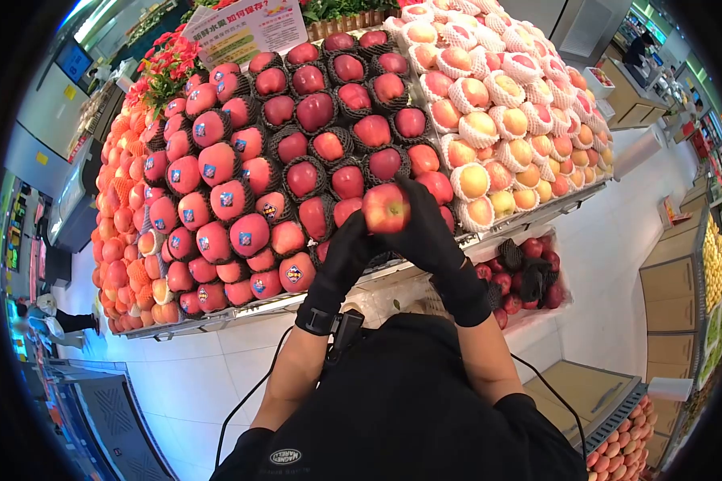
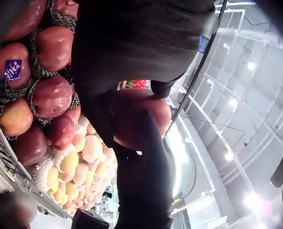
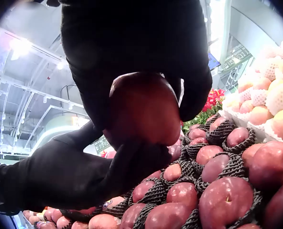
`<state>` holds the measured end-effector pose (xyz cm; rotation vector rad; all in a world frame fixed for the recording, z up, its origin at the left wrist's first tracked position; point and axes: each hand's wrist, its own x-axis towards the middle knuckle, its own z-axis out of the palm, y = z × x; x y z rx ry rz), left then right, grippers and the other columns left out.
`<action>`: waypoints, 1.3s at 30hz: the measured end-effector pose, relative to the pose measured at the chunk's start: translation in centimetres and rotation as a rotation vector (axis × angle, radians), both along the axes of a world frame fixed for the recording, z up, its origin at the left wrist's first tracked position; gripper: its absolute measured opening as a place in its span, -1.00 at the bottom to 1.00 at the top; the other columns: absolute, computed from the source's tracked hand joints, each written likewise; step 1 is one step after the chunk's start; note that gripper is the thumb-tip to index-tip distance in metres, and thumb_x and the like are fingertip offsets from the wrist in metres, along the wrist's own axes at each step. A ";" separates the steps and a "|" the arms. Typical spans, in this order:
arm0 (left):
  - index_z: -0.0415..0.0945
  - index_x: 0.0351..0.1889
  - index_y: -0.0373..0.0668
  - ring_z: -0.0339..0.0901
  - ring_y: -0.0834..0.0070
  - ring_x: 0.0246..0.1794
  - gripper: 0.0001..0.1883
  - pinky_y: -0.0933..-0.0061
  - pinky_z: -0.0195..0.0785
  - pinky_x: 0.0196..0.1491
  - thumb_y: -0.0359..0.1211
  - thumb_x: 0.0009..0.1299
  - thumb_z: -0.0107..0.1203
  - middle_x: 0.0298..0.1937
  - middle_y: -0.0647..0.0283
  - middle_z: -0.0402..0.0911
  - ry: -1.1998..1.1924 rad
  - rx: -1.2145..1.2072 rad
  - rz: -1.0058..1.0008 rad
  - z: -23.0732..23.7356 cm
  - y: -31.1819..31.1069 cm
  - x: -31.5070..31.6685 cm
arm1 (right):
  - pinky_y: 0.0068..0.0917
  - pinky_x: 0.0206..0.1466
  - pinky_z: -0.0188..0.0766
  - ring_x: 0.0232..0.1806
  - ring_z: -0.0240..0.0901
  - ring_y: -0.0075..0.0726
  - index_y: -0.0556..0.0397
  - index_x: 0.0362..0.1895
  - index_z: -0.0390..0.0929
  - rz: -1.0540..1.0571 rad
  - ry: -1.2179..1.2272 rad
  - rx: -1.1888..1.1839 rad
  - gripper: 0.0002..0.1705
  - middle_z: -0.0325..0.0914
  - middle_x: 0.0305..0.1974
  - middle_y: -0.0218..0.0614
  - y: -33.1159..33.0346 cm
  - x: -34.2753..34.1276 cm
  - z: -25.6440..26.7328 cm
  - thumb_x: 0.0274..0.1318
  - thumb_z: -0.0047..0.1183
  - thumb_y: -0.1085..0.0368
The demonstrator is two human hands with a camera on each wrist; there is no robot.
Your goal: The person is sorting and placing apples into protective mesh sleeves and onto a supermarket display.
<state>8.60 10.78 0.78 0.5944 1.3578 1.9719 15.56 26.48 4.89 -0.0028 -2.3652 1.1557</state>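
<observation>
Black shirt (image 1: 409, 393) nearest; forearms (image 1: 483, 357) angled inward, both gloved hands (image 1: 347, 250) (image 1: 427, 228) curled around red apple (image 1: 385, 210).

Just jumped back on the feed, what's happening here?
A person's left hand and right hand, both black-gloved, hold a single red apple between them. No net shows on it. Beyond it sit black-netted apples, with white-netted fruit to the right.

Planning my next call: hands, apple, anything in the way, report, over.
Left hand and right hand both gripping red apple. No mesh sleeve on it. Mesh-sleeved apples beyond; no blockage seen.
</observation>
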 end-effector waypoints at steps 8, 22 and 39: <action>0.37 0.19 -0.26 0.52 0.43 0.04 -0.54 0.36 0.44 0.07 -0.49 0.33 0.19 0.07 0.19 0.57 0.692 -0.313 0.173 2.3 -0.1 0.0 | -0.12 0.30 0.26 0.29 0.24 0.09 0.16 0.34 0.13 0.116 0.035 -0.132 0.07 0.28 0.22 0.03 0.1 0.2 0.7 -0.25 0.49 0.22; 0.28 0.28 -0.28 0.54 0.17 0.10 -0.46 0.20 0.44 0.17 -0.04 0.55 -0.17 0.13 0.07 0.50 -0.193 -0.002 -0.086 1.2 -0.3 -1.0 | -0.29 0.21 0.40 0.14 0.43 -0.35 0.12 0.19 0.37 0.147 -0.090 -0.650 -0.14 0.50 0.07 -0.26 0.4 0.0 3.0 -0.28 0.48 0.22; 0.23 0.31 -0.30 0.41 0.36 0.21 -0.41 0.31 0.35 0.24 -0.45 0.34 0.20 0.22 0.13 0.41 0.249 -0.039 0.132 0.7 -1.1 -2.9 | -0.37 0.16 0.41 0.11 0.41 -0.39 0.17 0.25 0.33 0.246 -0.102 -0.654 -0.31 0.47 0.09 -0.24 0.6 -1.8 -0.2 0.06 0.27 0.20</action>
